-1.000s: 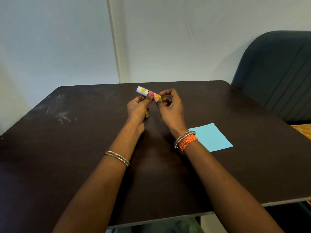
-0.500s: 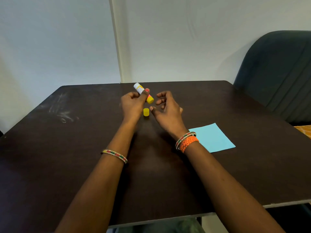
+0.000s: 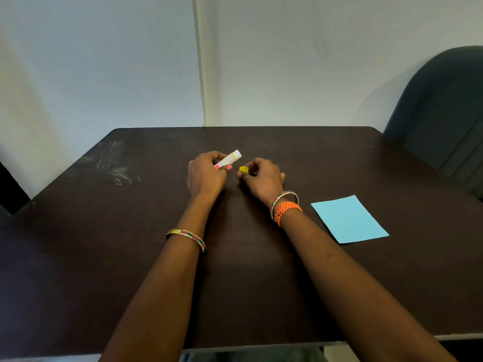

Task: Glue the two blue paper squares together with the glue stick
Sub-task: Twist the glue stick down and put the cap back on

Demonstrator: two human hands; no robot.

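Cap (image 3: 243,169) now off, hands lower near table (image 3: 78,257) far edge. Left hand (image 3: 205,173) fingers curled round glue stick (image 3: 228,159); right hand (image 3: 262,176) pinching cap. Blue paper (image 3: 349,219) at right edge, thin n floppy imo, lift by corner.

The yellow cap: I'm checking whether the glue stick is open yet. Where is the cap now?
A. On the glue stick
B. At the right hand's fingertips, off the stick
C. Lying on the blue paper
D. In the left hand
B: the yellow cap sits at the right hand fingertips, apart from the glue stick held by the left hand.
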